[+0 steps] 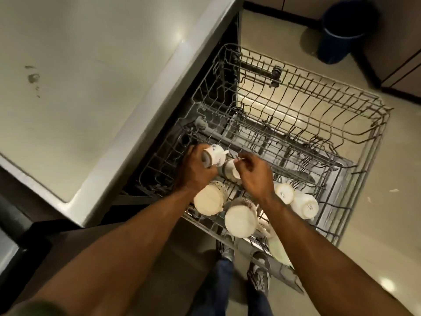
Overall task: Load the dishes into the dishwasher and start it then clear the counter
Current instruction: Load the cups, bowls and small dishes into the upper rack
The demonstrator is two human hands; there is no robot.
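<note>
Grey wire makes up the upper rack [296,106] pulled out of the dishwasher in front of you, and both of your hands work at its near left part. Your left hand [196,169] is curled round a small white cup [213,155] with a dark pattern, held on its side with its base turned toward you and its handle pointing right. Your right hand [255,176] is just beside it, fingers bent, pinching the thin handle of a second white cup [230,169] that sits between the two hands; that cup is mostly hidden behind your fingers. Nearer to you in the same rack, two large cream mugs stand upside down: one [208,201] under your left wrist, the other [240,221] to its right, between your forearms. On the right of your right wrist, two smaller white cups [283,193] [305,207] lie bottom-up, touching each other, with small print on their bases. The far and right parts of the rack hold only bare tines. The pale surface [91,76] runs along the left, bearing a few dark smudges. A dark blue bin [341,35] stands on the floor at the far right, well apart from the rack.
</note>
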